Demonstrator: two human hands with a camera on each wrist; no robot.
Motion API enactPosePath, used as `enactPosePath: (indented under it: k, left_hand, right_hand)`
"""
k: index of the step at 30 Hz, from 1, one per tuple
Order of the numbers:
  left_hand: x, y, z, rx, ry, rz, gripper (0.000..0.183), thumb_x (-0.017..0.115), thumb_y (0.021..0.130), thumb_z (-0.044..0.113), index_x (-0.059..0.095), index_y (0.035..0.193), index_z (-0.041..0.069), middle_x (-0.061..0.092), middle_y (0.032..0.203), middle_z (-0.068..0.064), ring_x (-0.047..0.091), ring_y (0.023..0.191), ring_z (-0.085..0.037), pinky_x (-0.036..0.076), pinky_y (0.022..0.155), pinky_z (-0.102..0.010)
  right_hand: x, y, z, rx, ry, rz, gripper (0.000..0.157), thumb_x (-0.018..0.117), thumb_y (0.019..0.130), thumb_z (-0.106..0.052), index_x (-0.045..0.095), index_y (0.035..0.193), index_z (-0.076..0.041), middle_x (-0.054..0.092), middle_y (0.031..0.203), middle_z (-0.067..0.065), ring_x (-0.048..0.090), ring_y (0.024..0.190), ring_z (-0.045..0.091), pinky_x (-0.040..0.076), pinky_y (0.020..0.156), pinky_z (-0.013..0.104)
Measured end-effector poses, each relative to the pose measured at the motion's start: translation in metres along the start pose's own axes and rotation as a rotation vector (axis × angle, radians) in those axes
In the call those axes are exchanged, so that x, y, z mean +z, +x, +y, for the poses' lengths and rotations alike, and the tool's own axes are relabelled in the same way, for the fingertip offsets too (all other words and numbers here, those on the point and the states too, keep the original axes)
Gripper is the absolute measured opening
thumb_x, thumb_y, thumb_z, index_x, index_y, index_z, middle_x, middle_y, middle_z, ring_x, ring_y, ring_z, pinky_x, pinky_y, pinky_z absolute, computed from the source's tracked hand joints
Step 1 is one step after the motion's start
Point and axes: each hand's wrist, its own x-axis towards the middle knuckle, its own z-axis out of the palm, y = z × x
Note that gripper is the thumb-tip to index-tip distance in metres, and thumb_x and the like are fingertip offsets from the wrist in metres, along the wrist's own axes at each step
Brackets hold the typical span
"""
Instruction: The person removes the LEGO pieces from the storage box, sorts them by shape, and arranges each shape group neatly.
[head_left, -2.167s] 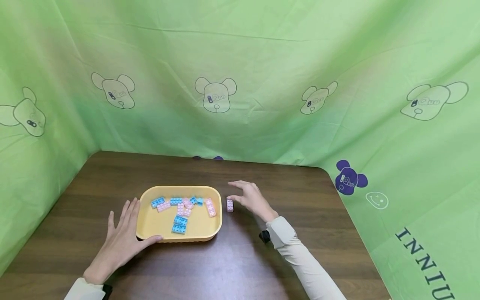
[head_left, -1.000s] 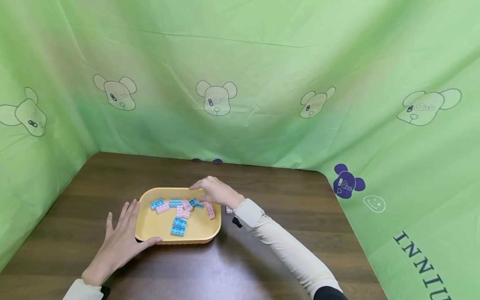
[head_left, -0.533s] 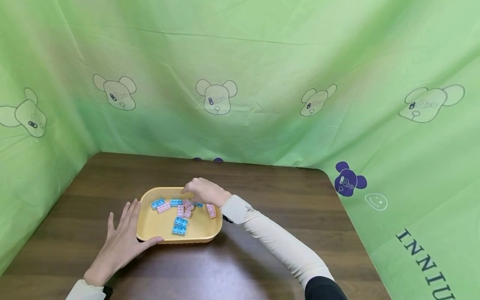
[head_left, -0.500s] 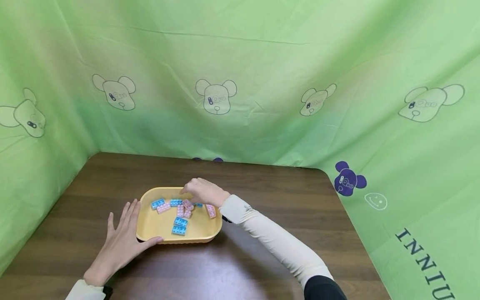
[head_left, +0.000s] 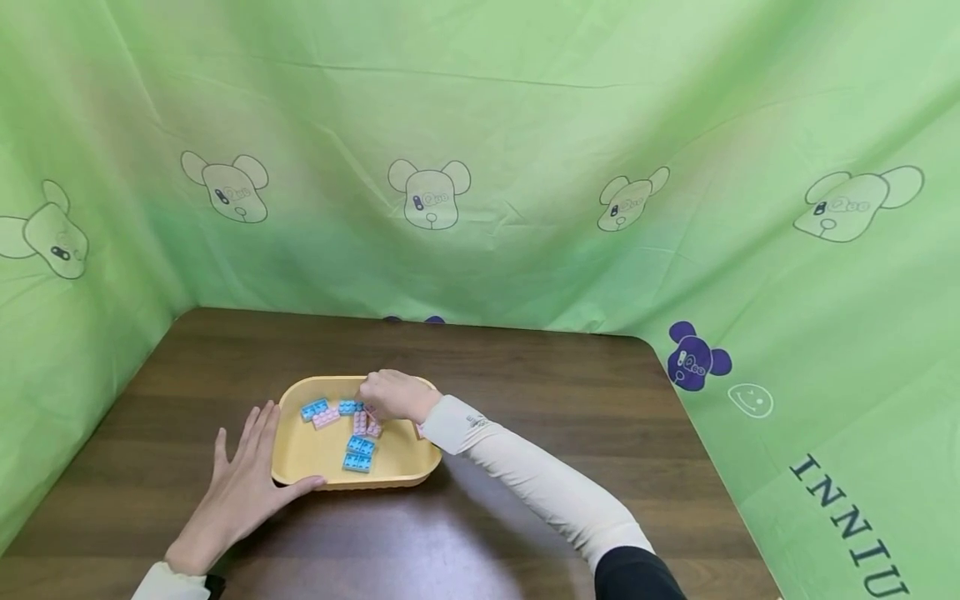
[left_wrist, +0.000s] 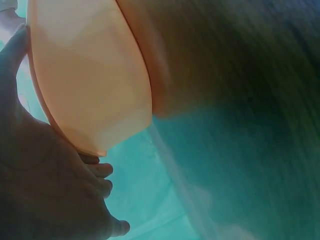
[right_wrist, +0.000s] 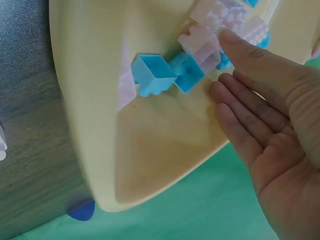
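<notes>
A yellow tray (head_left: 311,458) holds several pink and blue toy bricks. My left hand (head_left: 240,479) spreads around its left end, straight fingers along the outer side, thumb at the near rim. My right hand (head_left: 397,396) reaches over the right part of the tray, down among the bricks. In the right wrist view, my thumb tip meets the pink bricks (right_wrist: 200,42), and the other fingers bend loosely below, apart from it. Two blue bricks (right_wrist: 155,72) lie beside them, hollow side showing. Two blue bricks (head_left: 358,454) lie nearer the front.
A pale piece (right_wrist: 2,145) lies on the wooden table (head_left: 525,367) outside the tray's right wall, hidden under my arm in the head view. Green cloth (head_left: 525,250) with printed bear heads hangs behind the table and at both sides.
My right hand has gone from beside the loose pink brick right of the tray, left across the rim, then lower among the bricks. Left hand and tray stay put.
</notes>
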Motion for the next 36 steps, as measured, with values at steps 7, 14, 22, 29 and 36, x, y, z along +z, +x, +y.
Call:
enactPosePath:
  k: [7, 14, 22, 29, 36]
  left_hand:
    - [0.0004, -0.0005, 0.0003, 0.003, -0.005, 0.003, 0.128, 0.077, 0.084, 0.069, 0.014, 0.165, -0.007, 0.020, 0.170, -0.032, 0.015, 0.157, -0.049, -0.002, 0.118, -0.077]
    - [-0.0002, 0.0011, 0.0006, 0.001, -0.007, -0.001, 0.129, 0.077, 0.084, 0.070, 0.012, 0.166, -0.006, 0.018, 0.170, -0.031, 0.014, 0.158, -0.049, -0.004, 0.119, -0.077]
    - [-0.0017, 0.0022, -0.0001, 0.007, -0.007, 0.002, 0.129, 0.077, 0.084, 0.070, 0.012, 0.166, -0.005, 0.018, 0.171, -0.031, 0.013, 0.158, -0.048, -0.004, 0.119, -0.076]
    - [-0.0015, 0.0008, -0.0009, 0.000, -0.006, -0.002, 0.130, 0.077, 0.084, 0.070, 0.012, 0.166, -0.006, 0.018, 0.171, -0.031, 0.013, 0.158, -0.048, -0.004, 0.119, -0.077]
    - [-0.0008, 0.0008, -0.0012, -0.003, -0.003, 0.000, 0.130, 0.077, 0.084, 0.070, 0.012, 0.166, -0.007, 0.019, 0.170, -0.032, 0.014, 0.158, -0.049, -0.003, 0.118, -0.077]
  right_hand:
    - [0.0045, 0.0025, -0.0014, 0.005, -0.036, -0.010, 0.010, 0.078, 0.092, -0.006, 0.080, 0.100, -0.011, 0.075, 0.092, -0.002, 0.067, 0.082, 0.013, 0.056, 0.078, 0.024]
    - [0.0047, 0.0028, 0.0010, 0.002, 0.000, -0.008, 0.010, 0.078, 0.090, -0.002, 0.079, 0.096, -0.010, 0.075, 0.087, 0.000, 0.061, 0.074, 0.011, 0.055, 0.073, 0.024]
    - [0.0068, 0.0031, 0.0029, 0.005, -0.036, 0.000, 0.010, 0.077, 0.093, -0.003, 0.080, 0.098, -0.011, 0.077, 0.091, -0.001, 0.071, 0.081, 0.014, 0.057, 0.076, 0.024]
    - [0.0084, 0.0018, -0.0002, 0.020, -0.041, 0.005, 0.019, 0.077, 0.091, 0.001, 0.081, 0.105, -0.012, 0.079, 0.099, 0.000, 0.073, 0.087, 0.014, 0.057, 0.079, 0.022]
    - [0.0107, 0.0020, -0.0014, 0.041, -0.071, 0.010, 0.017, 0.076, 0.090, 0.001, 0.079, 0.100, -0.013, 0.077, 0.094, -0.002, 0.071, 0.085, 0.013, 0.056, 0.079, 0.022]
